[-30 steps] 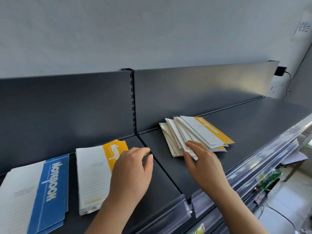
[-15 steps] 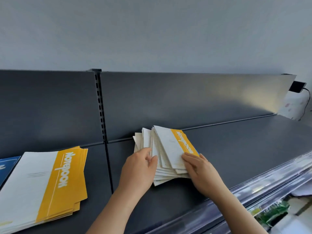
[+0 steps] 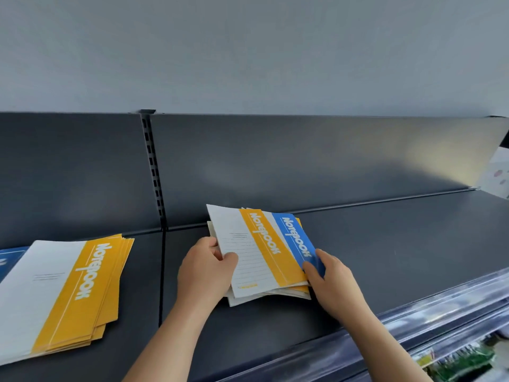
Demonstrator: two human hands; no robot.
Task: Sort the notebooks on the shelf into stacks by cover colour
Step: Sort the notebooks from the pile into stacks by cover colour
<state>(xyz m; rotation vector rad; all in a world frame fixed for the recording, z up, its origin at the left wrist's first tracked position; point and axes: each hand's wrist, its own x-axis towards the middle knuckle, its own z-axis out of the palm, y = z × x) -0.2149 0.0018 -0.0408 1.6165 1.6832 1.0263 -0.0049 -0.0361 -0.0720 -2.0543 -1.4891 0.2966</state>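
Observation:
A mixed pile of notebooks lies on the dark shelf (image 3: 385, 244). Its top yellow-and-white notebook (image 3: 259, 249) is pinched at the left edge by my left hand (image 3: 205, 271), thumb on the cover. Just under it a blue notebook (image 3: 297, 238) shows on the right, and my right hand (image 3: 330, 282) pinches that blue notebook's near corner. To the left a stack of yellow notebooks (image 3: 63, 293) lies flat. The corner of a blue stack (image 3: 11, 257) shows at the left edge of the frame.
The shelf's dark back panel (image 3: 303, 166) rises behind the piles, with a slotted upright (image 3: 153, 166) between its sections. A clear price rail (image 3: 413, 334) runs along the front edge. Goods on a lower shelf (image 3: 462, 359) show at bottom right.
My left hand came over from the yellow stack to the mixed pile. Both hands now hold notebooks there, and the top yellow one has slid left, uncovering a blue one. The view has shifted right.

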